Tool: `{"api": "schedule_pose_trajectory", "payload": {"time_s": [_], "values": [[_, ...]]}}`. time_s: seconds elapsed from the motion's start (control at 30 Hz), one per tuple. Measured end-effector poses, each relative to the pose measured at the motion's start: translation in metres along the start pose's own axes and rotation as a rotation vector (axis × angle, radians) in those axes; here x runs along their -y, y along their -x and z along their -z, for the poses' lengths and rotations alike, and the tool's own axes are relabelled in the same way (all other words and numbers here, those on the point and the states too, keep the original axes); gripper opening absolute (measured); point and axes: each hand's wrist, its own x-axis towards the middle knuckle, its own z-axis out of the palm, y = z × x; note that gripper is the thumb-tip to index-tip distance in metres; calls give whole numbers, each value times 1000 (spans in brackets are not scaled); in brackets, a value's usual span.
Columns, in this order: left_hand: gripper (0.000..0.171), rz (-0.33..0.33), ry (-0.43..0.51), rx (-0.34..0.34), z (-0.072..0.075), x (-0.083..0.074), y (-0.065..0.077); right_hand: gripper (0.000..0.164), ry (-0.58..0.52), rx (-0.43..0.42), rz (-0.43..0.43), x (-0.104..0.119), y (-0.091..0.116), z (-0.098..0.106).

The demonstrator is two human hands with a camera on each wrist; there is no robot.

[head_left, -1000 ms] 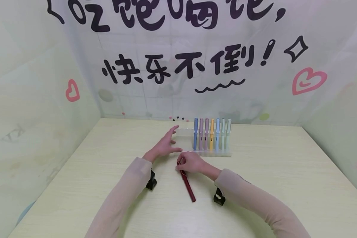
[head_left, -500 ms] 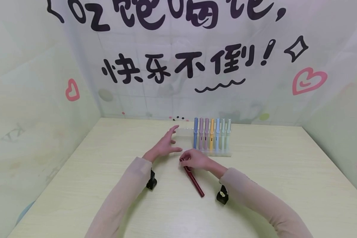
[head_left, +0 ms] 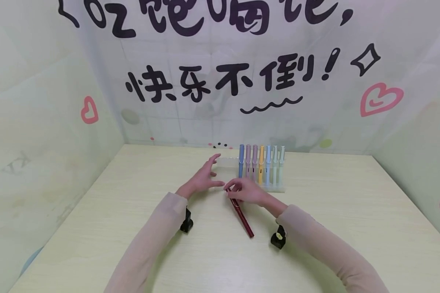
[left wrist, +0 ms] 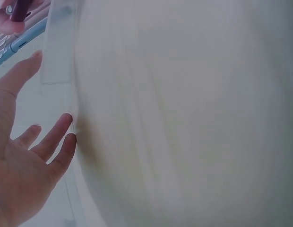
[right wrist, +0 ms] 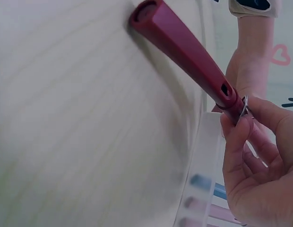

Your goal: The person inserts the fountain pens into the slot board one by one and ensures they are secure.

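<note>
A dark red pen (head_left: 245, 219) with a metal clip is pinched near its clip end by the fingers and thumb of my right hand (head_left: 247, 191). Its other end slants toward the front of the table; in the right wrist view the pen's barrel (right wrist: 189, 52) shows a small oval window. My left hand (head_left: 203, 178) is spread at the left end of a clear pen rack (head_left: 227, 162), with nothing in its grasp. In the left wrist view the left hand's fingertips (left wrist: 66, 118) lie at the rack's edge; whether they touch it I cannot tell.
Several pens stand upright side by side in the right part of the rack: a dark blue pen (head_left: 241, 158), purple ones, a yellow pen (head_left: 261, 162), light blue and pale green ones. The pale wooden table (head_left: 333, 203) meets a printed cloth wall (head_left: 190, 126) behind.
My right hand has moved away from me and to the right, carrying the red pen closer to the rack. The left hand has stayed in place.
</note>
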Motion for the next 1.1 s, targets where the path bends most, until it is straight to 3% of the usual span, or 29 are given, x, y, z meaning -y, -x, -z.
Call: {"api": "schedule_pose_trajectory", "payload": {"time_s": [0.47,0.73,1.1], "values": [[95,15,5,8,0,0,-2,25,-33,4,19,2,1,17],[94,10,5,11,1,0,-1,24,-28,-99,67,6,0,27],[95,14,7,18,1,0,-1,25,-70,-258,29,12,-3,43]]}}
